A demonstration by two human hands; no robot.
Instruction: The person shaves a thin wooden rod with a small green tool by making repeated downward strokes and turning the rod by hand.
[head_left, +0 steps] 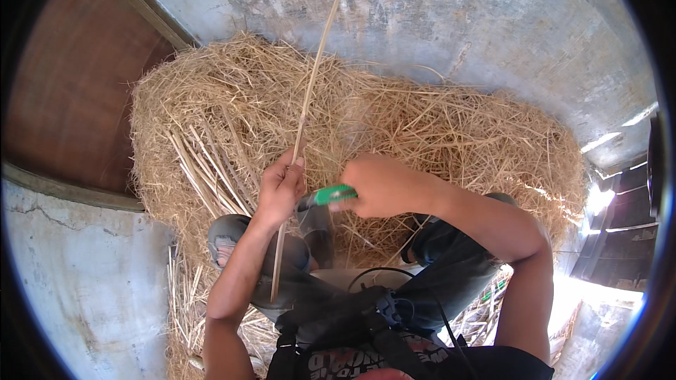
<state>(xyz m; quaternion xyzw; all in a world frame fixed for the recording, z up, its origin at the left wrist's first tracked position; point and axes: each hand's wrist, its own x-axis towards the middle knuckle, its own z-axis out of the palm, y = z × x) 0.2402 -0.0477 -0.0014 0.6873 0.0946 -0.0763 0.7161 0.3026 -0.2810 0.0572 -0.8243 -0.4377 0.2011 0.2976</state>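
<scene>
My left hand (282, 186) is closed around a long, thin pale stick (310, 91), thumb pressed against it. The stick slants from above my lap up across the straw toward the wall. My right hand (377, 184) grips a green-handled knife (334, 195). Its dark, blurred front part points left and lies close to the stick, just below my left hand; whether it touches the stick I cannot tell. Beyond my left hand, a bundle of similar sticks (208, 169) lies on the straw.
Piled straw (451, 134) spreads in front of me, up to a curved grey wall (451, 21). A brown wooden panel (77, 77) stands at the left. My bent knees are on either side of my hands. Dark slats (620, 225) with bright gaps are at the right.
</scene>
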